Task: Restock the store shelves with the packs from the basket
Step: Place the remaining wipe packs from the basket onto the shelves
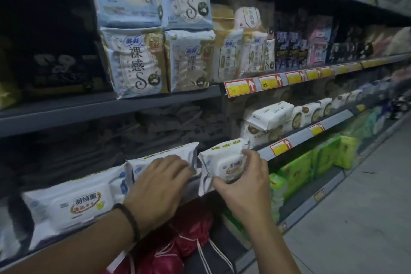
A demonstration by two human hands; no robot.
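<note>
Open gap above wipe packs (73, 204), upper shelf (111, 107) overhead

white packs (224, 168), green packs (298, 173)

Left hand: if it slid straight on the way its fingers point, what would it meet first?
Probably the white pack that the right hand grips, at its near edge; depth is unclear.

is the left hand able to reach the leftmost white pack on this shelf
Probably yes: the left hand rests on the middle pack right beside the leftmost pack, with nothing between them.
</note>
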